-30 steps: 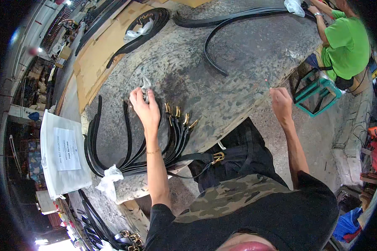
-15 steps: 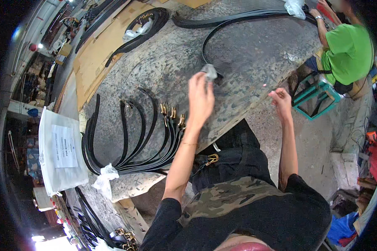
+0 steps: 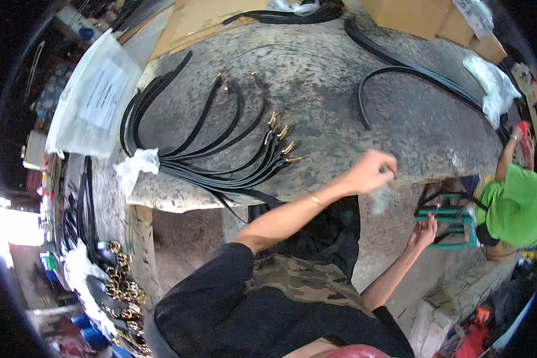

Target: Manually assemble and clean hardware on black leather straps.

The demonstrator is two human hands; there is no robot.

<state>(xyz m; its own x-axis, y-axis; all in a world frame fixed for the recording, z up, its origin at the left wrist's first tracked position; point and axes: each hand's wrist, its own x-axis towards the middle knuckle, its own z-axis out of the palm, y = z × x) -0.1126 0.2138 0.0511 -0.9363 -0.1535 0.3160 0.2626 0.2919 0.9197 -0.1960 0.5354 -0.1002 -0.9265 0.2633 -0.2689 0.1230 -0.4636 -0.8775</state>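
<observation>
My left hand (image 3: 373, 172) is over the table's near edge, its fingers closed and blurred by motion. From it hangs a crumpled piece of clear plastic (image 3: 380, 198). Out past the edge, to the right, my right hand (image 3: 422, 231) is pinched near a green metal stool; whatever is between its fingertips is too small to make out. Black belts (image 3: 232, 179) with gold buckles (image 3: 274, 122) fan out over the left part of the table (image 3: 316, 107), gathered by white plastic (image 3: 138, 168).
More black straps (image 3: 411, 68) run along the table's far right, with white plastic (image 3: 492, 89) at their end. A white bag (image 3: 92, 98) stands at left. Gold chains (image 3: 124, 286) hang lower left. A person in green (image 3: 513, 206) works beside the green stool (image 3: 447, 224).
My left hand has swung right and toward me off the table, taking the plastic from the curved strap's end. My right hand has moved lower. The view has turned.
</observation>
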